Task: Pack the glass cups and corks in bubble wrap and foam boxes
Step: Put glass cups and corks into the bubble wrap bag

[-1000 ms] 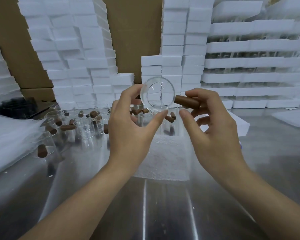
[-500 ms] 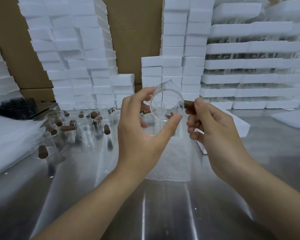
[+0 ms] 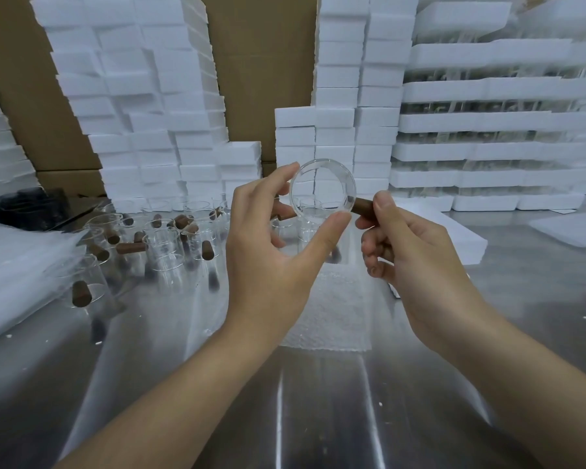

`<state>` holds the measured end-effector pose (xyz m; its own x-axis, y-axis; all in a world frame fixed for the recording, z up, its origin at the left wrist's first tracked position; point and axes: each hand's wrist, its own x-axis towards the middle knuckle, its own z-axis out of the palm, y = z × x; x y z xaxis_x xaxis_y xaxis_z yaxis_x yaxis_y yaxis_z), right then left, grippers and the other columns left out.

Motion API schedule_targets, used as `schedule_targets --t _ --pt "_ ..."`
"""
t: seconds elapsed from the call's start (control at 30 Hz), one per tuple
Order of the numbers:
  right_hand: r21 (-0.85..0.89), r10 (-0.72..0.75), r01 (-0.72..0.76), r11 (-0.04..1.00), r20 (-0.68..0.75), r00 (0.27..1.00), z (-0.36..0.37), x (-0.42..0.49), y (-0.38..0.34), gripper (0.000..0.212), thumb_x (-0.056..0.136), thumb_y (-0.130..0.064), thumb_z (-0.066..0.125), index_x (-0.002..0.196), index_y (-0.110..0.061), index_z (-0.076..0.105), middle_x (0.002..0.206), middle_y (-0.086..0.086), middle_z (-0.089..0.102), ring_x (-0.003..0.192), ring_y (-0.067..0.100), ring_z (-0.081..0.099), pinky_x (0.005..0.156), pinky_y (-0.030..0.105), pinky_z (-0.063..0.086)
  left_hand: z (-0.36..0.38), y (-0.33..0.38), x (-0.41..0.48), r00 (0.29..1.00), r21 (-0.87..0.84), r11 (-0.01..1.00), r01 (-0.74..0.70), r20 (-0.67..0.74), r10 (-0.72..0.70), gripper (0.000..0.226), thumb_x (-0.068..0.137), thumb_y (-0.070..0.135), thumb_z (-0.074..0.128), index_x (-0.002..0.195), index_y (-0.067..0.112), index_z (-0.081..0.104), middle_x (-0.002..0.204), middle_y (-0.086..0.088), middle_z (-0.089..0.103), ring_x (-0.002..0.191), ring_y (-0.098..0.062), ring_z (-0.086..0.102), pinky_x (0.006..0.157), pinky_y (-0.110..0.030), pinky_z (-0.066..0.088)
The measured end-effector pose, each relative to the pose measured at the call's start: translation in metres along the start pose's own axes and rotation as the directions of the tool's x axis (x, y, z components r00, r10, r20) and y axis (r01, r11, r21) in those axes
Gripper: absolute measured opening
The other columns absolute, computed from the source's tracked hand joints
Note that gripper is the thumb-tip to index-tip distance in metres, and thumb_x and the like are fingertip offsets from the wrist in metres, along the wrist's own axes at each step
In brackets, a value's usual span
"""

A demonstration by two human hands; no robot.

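Observation:
My left hand (image 3: pixel 268 252) holds a clear glass cup (image 3: pixel 322 189) on its side, bottom toward me, thumb under it and fingers curled over its far left side. A brown handle or cork (image 3: pixel 362 206) sticks out at the cup's right, and my right hand (image 3: pixel 416 252) pinches it between thumb and fingers. Below the cup lies an open white foam box (image 3: pixel 335 309) on the metal table (image 3: pixel 285 401). Several more glass cups (image 3: pixel 163 242) with brown corks (image 3: pixel 131 248) stand at the left.
Tall stacks of white foam boxes (image 3: pixel 142 106) fill the back, with foam trays (image 3: pixel 487 120) stacked at the right. A pile of bubble wrap (image 3: pixel 11 265) lies at the left edge. A foam lid (image 3: pixel 454 235) sits behind my right hand. Brown cardboard (image 3: pixel 261 62) stands behind.
Both hands shifted slightly right with the cup. My right hand closed its thumb down on the brown piece at the cup's side and stays there now.

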<state>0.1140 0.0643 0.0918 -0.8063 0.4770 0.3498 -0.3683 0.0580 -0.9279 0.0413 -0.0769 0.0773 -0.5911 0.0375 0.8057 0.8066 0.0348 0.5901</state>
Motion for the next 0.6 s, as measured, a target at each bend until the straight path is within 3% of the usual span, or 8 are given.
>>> schedule_targets --t 0.17,0.3,0.47,0.6 --pt "-0.012 -0.052 0.052 0.999 -0.034 0.998 -0.003 0.002 -0.001 0.037 0.104 -0.052 0.056 0.08 -0.034 0.078 0.064 -0.004 0.061 0.059 0.009 0.055 0.061 0.024 0.048 0.001 -0.006 0.0 0.995 0.006 0.999 0.041 0.087 -0.041 0.07 0.086 0.054 0.082 0.147 0.043 0.05 0.127 0.022 0.054 0.113 -0.007 0.061 0.08 -0.013 0.048" --pt "-0.12 -0.202 0.195 0.973 -0.044 0.978 -0.006 0.002 -0.002 0.029 0.106 -0.047 0.057 0.095 -0.029 0.076 0.064 -0.006 0.063 0.06 0.008 0.059 0.058 0.017 0.048 -0.001 -0.012 0.0 0.97 0.067 0.996 0.063 0.229 -0.077 0.092 0.083 0.057 0.085 0.159 0.056 0.033 0.124 0.024 0.05 0.114 -0.004 0.059 0.087 -0.018 0.049" --pt "-0.215 -0.307 0.306 0.927 0.029 0.951 -0.006 -0.001 -0.001 0.023 0.106 -0.043 0.057 0.099 -0.027 0.072 0.074 -0.014 0.069 0.067 0.006 0.063 0.061 0.013 0.047 -0.002 -0.018 0.002 0.966 0.07 0.995 0.075 0.244 -0.09 0.081 0.076 0.052 0.091 0.147 0.056 0.052 0.119 0.026 0.051 0.109 -0.005 0.061 0.082 -0.013 0.051" --pt "-0.287 -0.316 0.325 0.901 0.078 0.946 -0.007 -0.002 0.002 0.018 0.102 -0.05 0.055 0.113 -0.044 0.069 0.1 -0.016 0.069 0.09 0.008 0.067 0.07 0.017 0.051 -0.003 -0.02 0.005 0.964 0.007 0.99 0.143 0.226 -0.14 0.077 0.074 0.055 0.092 0.142 0.057 0.055 0.12 0.031 0.057 0.113 -0.001 0.062 0.08 -0.013 0.053"
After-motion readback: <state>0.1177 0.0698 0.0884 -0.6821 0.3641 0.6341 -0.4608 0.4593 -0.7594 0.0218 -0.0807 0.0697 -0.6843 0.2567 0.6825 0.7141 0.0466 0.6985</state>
